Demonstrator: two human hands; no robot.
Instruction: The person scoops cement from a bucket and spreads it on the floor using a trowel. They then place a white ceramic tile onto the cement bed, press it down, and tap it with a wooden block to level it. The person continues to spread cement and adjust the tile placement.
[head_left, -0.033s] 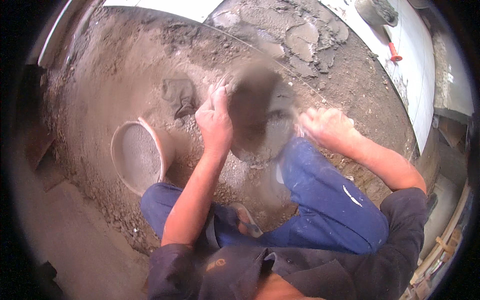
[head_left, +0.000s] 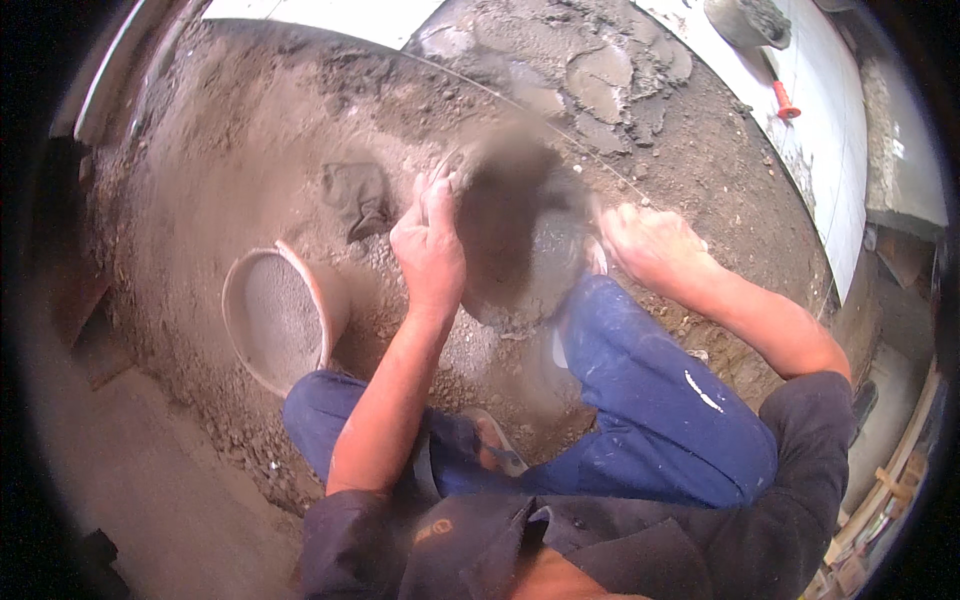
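Note:
A round bucket [head_left: 500, 235] stands tilted between my hands, its dark inside smeared with wet grey mortar. On its left rim my left hand [head_left: 428, 245] is closed, thumb uppermost. My right hand [head_left: 655, 245] is curled into a grip just past the bucket's right side, above my right knee. A pale bit shows below its fingers, but what it holds is blurred and I cannot make it out. Left of my left hand, a crumpled dark cloth [head_left: 357, 198] lies on the dirt.
A second bucket [head_left: 335, 310], filled with grey powdery material, leans by my left knee. Wet mortar [head_left: 605, 85] is spread beyond a taut string [head_left: 480, 88]. White tiles [head_left: 825, 150] at the right carry a mortar-filled container [head_left: 745, 22] and a red-handled tool [head_left: 785, 102].
My right hand has shifted slightly up and to the right beside the bucket. My left hand keeps its hold on the rim.

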